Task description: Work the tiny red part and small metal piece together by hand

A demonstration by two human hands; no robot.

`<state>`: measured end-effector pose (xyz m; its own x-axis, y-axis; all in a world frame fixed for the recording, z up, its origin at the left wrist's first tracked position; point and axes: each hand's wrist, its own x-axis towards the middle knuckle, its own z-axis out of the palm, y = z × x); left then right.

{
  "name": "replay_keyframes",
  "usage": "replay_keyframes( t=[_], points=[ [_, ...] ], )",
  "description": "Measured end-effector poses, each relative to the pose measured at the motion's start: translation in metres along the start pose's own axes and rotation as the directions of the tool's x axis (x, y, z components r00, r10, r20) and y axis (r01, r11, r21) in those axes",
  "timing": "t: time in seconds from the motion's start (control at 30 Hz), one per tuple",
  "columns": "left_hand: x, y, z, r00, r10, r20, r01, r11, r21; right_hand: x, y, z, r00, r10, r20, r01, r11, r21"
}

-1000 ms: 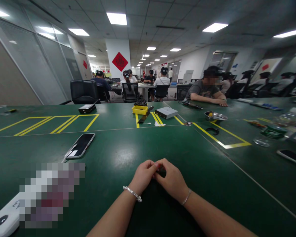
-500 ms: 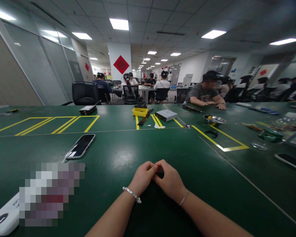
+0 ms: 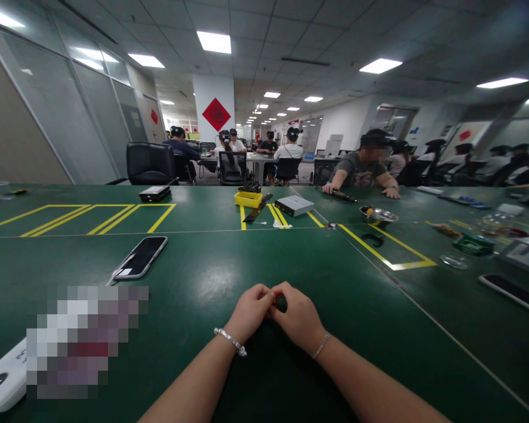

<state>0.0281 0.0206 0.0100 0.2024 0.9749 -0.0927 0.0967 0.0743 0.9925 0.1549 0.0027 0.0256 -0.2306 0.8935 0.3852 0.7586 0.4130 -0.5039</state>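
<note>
My left hand and my right hand meet at the fingertips over the near middle of the green table. Both are closed, with thumbs and forefingers pinched together. Anything held between those fingertips is too small or too hidden to make out. A silvery bracelet circles my left wrist, and a thin one my right. Left of my hands lies a phone with a white cable at its lower end. Nearer me is a white device, partly blurred out.
Further back are a yellow tray, a grey box, a metal bowl and a black box. Another phone lies at right. Across the table sits a person. Yellow tape marks rectangles on the tabletop.
My hands stay joined at the fingertips, and the whole view has shifted slightly. The person across the table has moved one hand outward onto a dark object there.
</note>
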Motion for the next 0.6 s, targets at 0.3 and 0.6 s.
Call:
replay_keyframes(
  t=[0.3, 0.6],
  points=[
    [0.000, 0.002, 0.001, 0.999, -0.037, 0.000, 0.037, 0.999, -0.027, 0.001, 0.002, -0.005, 0.997, -0.075, 0.029, 0.078, 0.988, -0.134],
    [-0.003, 0.010, -0.005, 0.987, -0.107, 0.119, 0.141, 0.933, -0.332, 0.005, 0.003, -0.004, 0.999, -0.034, 0.033, 0.033, 0.999, 0.023]
  ],
)
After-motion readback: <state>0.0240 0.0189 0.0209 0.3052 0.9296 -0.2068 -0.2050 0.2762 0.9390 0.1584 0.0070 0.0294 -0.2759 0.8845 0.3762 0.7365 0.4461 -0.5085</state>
